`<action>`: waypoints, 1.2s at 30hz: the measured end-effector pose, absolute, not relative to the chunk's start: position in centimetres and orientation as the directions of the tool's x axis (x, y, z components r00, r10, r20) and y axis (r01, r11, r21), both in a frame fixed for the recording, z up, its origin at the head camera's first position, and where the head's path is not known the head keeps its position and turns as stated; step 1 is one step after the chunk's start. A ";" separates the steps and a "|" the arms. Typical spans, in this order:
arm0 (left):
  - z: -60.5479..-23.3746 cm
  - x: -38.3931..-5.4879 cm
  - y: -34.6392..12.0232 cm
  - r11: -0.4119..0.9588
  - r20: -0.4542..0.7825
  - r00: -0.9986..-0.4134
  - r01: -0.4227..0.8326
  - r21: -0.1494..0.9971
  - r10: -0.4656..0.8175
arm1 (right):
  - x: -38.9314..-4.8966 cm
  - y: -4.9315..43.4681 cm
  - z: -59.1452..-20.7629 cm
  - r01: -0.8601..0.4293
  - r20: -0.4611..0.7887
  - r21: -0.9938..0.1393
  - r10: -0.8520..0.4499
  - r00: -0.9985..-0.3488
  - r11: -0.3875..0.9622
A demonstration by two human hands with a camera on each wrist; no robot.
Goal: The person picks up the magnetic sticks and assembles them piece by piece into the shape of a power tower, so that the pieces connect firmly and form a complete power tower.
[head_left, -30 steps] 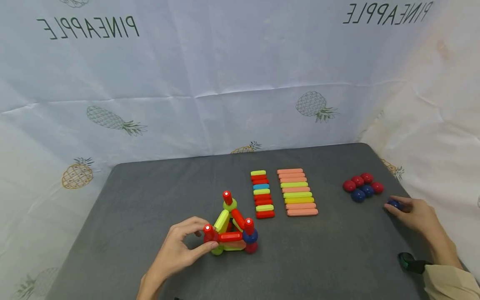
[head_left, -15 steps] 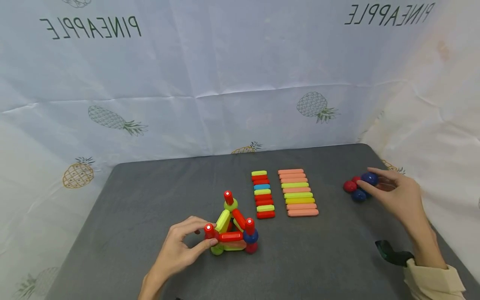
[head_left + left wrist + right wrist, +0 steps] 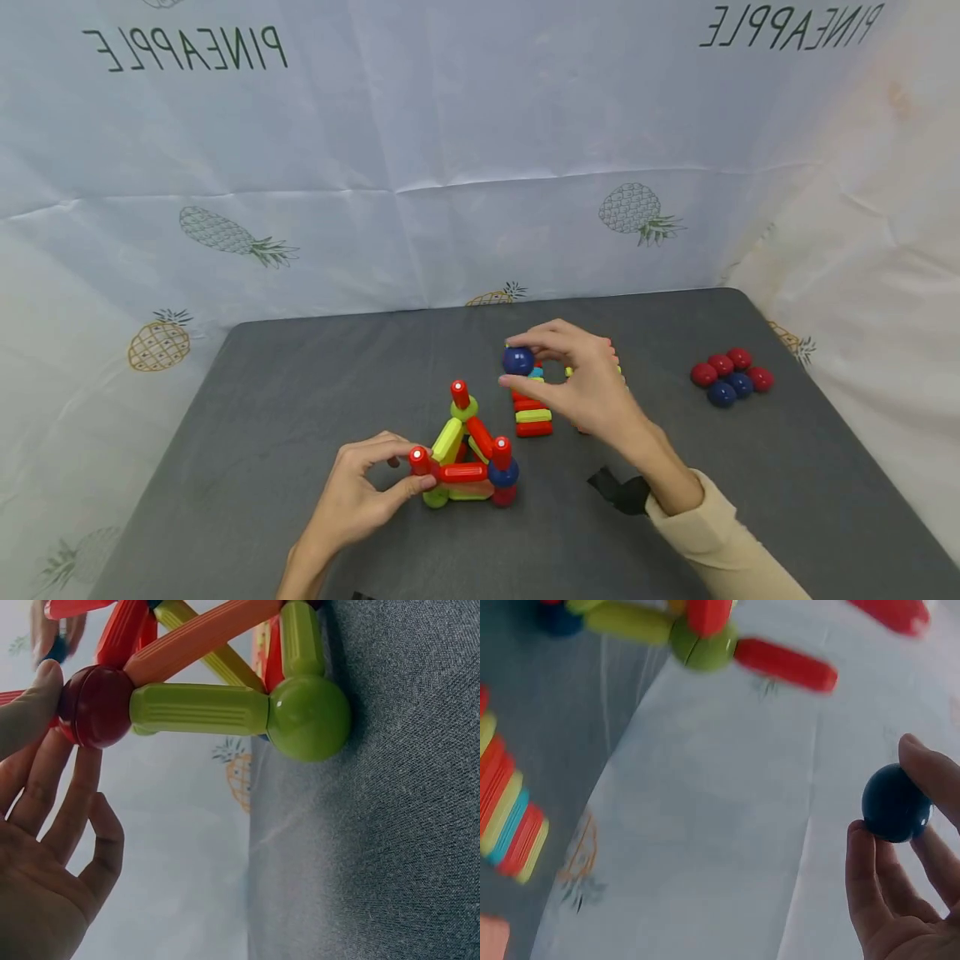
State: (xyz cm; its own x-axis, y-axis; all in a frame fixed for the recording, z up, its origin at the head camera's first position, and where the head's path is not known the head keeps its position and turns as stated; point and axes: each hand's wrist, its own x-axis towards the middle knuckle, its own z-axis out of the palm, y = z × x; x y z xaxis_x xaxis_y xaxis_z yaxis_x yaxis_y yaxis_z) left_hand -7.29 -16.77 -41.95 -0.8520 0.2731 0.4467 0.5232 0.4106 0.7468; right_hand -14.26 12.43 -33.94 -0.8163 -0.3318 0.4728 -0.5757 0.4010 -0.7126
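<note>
A structure of coloured rods and balls (image 3: 463, 473) stands on the dark table, with three red rods pointing up from its upper corners. My left hand (image 3: 360, 492) pinches its left corner between thumb and fingers, at the dark red ball (image 3: 96, 706). Below that ball, in the left wrist view, a green rod (image 3: 199, 708) runs to a green ball (image 3: 309, 718) at the table surface. Up in the air, behind and right of the structure, my right hand (image 3: 581, 379) holds a dark blue ball (image 3: 518, 361) between thumb and fingertips. The same ball shows clear of the structure in the right wrist view.
Short rods (image 3: 533, 415) lie in a column behind the structure, partly covered by my right hand. Another column of longer rods (image 3: 614, 354) is mostly hidden behind that hand. Red balls (image 3: 703, 375) and blue balls (image 3: 722, 394) sit grouped at the right. A printed cloth hangs behind the table.
My right hand has carried the blue ball from the table's right edge, over the ball group, leftward to near the structure. My left hand keeps its hold in the same place.
</note>
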 end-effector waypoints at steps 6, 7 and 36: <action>-41.9 -7.4 -16.8 0.408 0.432 -0.858 0.513 0.755 0.279 | -14.3 8.4 -33.5 -0.637 0.482 -0.698 -0.443 -0.756 0.328; -41.9 -7.4 -16.8 0.406 0.431 -0.858 0.513 0.756 0.280 | -14.5 8.1 -33.5 -0.645 0.485 -0.691 -0.453 -0.748 0.326; -42.0 -7.2 -16.8 0.415 0.413 -0.869 0.493 0.765 0.271 | -14.7 7.8 -34.0 -0.621 0.430 -0.684 -0.476 -0.767 0.383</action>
State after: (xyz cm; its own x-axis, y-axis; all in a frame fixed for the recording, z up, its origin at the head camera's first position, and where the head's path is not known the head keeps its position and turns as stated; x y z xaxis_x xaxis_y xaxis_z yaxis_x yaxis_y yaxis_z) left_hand -7.23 -16.79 -41.98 -0.8695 0.2714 0.4128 0.4927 0.4150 0.7649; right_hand -14.73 7.77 -33.96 -0.7670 -0.4762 0.4300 -0.6211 0.3827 -0.6839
